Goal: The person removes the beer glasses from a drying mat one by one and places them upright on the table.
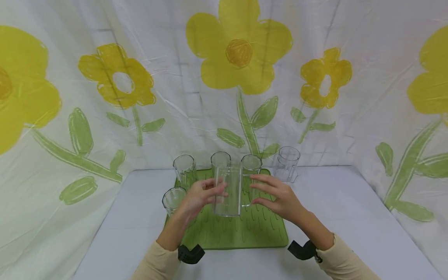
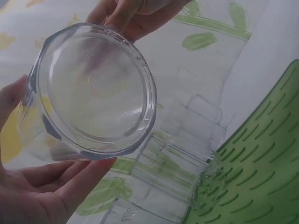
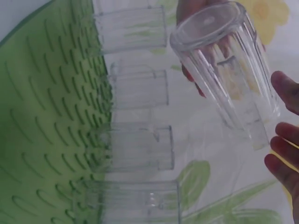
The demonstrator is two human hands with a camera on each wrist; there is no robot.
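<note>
A clear glass mug (image 1: 227, 194) is held up over the green mat, its base turned towards the wrist cameras. My left hand (image 1: 199, 196) grips its left side, with thumb and fingers curved about the glass, as the left wrist view shows the hand (image 2: 51, 191) below the mug (image 2: 96, 88). My right hand (image 1: 280, 196) is close by on the mug's right, beside what looks like its handle, fingers spread and loosely bent. In the right wrist view a small gap shows between those fingers (image 3: 282, 149) and the mug (image 3: 224, 60). Whether a fingertip touches it I cannot tell.
Several similar clear glasses stand on or beside the green ribbed mat (image 1: 231, 237), including one at left front (image 1: 174, 200), one at left back (image 1: 184, 169) and one at right back (image 1: 288, 157). A white flowered curtain (image 1: 168, 128) hangs behind the white table (image 1: 332, 202).
</note>
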